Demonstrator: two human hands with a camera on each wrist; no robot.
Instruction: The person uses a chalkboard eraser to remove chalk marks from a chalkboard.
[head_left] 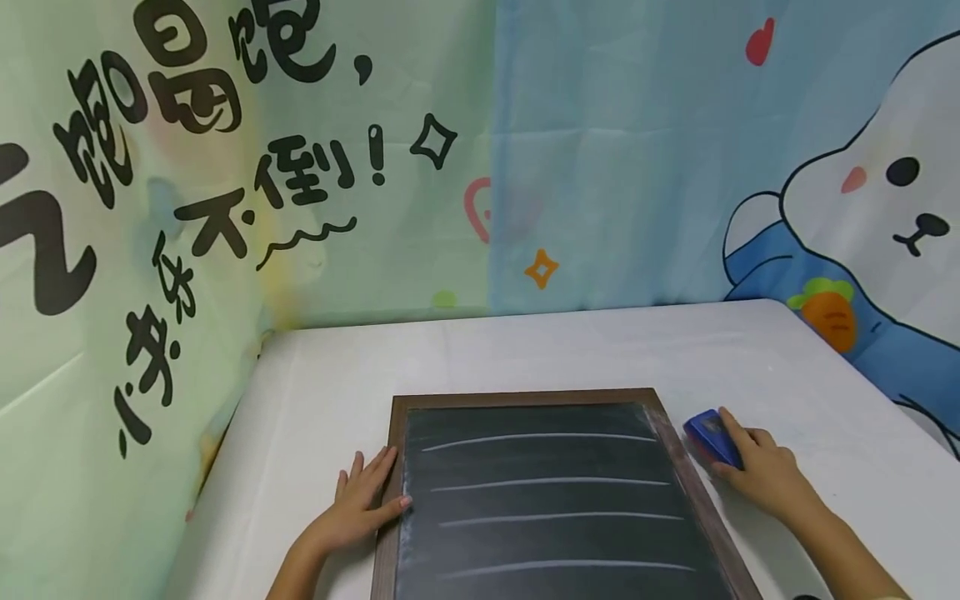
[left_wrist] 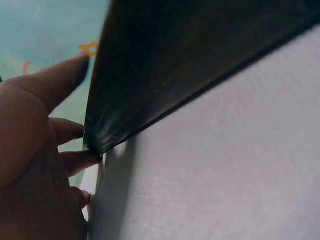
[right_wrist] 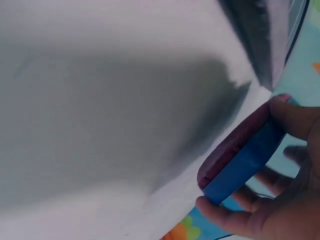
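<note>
A framed chalkboard [head_left: 555, 458] lies on the table with several white chalk lines across its dark surface. My left hand [head_left: 348, 512] rests on the left side of the brown frame [head_left: 525, 400], fingers extended and the thumb over the board's edge. In the left wrist view, my left hand's fingers [left_wrist: 75, 160] touch the edge of the dark board [left_wrist: 165, 60]. To the right of the board, my right hand [head_left: 772, 475] grips a blue chalkboard eraser [head_left: 712, 437]. The right wrist view shows the eraser's dark red pad [right_wrist: 235, 142] facing the table, raised above it.
A white-covered table [head_left: 337, 367] surrounds the board. Behind and to the left hang printed cloths [head_left: 390, 275] with black lettering and a cartoon animal [head_left: 885, 208]. A small dark object [head_left: 806, 597] shows at the bottom edge, near the right forearm.
</note>
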